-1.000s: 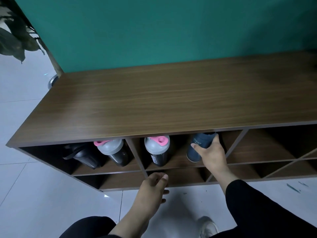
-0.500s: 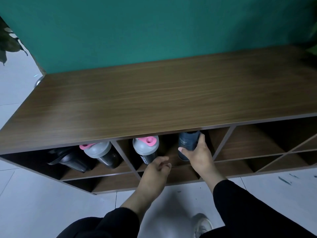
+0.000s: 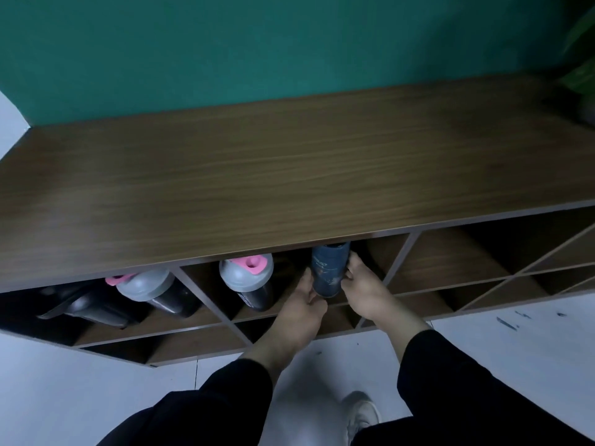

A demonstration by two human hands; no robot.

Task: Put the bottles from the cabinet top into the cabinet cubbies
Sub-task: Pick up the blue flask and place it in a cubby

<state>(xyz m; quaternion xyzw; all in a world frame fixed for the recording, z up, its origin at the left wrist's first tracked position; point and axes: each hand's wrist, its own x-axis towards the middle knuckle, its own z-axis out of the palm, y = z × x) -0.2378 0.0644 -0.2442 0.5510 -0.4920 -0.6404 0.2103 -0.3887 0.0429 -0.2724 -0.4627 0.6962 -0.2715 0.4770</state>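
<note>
A dark blue bottle (image 3: 329,268) stands in the second cubby from the left, under the wooden cabinet top (image 3: 289,175). My left hand (image 3: 302,304) grips its left side and my right hand (image 3: 363,289) grips its right side. Beside it in the same cubby leans a black shaker bottle with a grey lid and pink cap (image 3: 248,278). The leftmost cubby holds another grey-lidded shaker (image 3: 145,286) and a black bottle lying on its side (image 3: 87,305). The blue bottle's top is hidden by the cabinet edge.
Cubbies with slanted dividers (image 3: 399,262) continue to the right. A lower row of cubbies (image 3: 193,344) runs beneath. A green wall (image 3: 289,43) backs the cabinet. A plant (image 3: 579,66) stands at the far right. White floor tiles and my shoe (image 3: 360,413) lie below.
My left hand rose from below the shelf and closed on the blue bottle's left side. My right hand stays on the bottle. The view shifted right and closer.
</note>
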